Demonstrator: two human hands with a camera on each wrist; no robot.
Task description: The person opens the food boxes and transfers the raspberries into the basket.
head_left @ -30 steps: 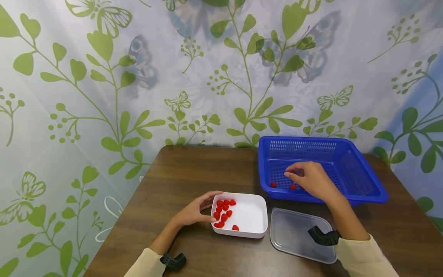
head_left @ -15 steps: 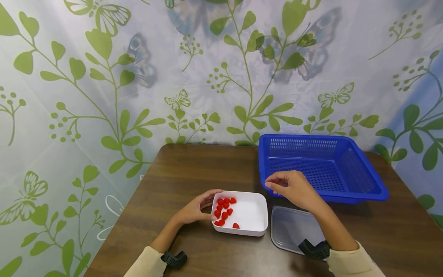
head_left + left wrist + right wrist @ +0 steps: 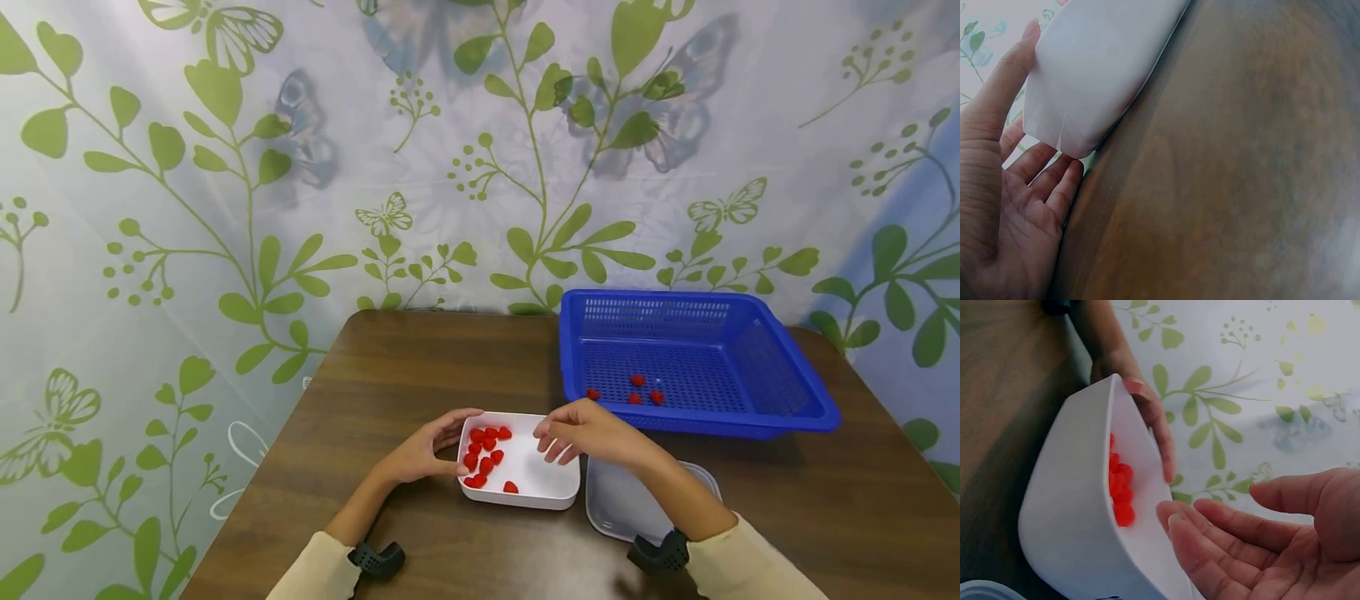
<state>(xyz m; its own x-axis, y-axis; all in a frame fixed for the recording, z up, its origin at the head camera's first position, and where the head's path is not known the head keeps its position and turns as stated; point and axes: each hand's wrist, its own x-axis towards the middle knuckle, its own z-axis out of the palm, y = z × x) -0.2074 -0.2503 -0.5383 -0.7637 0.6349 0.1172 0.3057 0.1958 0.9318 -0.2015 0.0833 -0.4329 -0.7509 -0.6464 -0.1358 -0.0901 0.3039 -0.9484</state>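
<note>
In the head view, a white rectangular container (image 3: 542, 473) stands on the table with several small red berry-like pieces (image 3: 486, 466), mostly toward its left end. My left hand (image 3: 422, 452) holds that end, thumb at the near corner and fingers round the far one; the left wrist view shows the thumb and fingertips against the white wall (image 3: 1104, 69). Over the container's right part hovers my right hand (image 3: 592, 431). Its thumb stands apart from loosely bent fingers (image 3: 1204, 550) in the right wrist view, and nothing shows between them.
A blue perforated basket (image 3: 783, 367) stands at the back right, with several red pieces (image 3: 637, 380) near its front left. A translucent lid (image 3: 626, 496) lies right of the container, partly under the right forearm. A leaf-patterned curtain (image 3: 420, 167) hangs behind the table (image 3: 420, 358).
My right hand has moved left and toward me, from above the blue basket to above the white container, and its fingers have loosened. The left hand keeps its place on the container.
</note>
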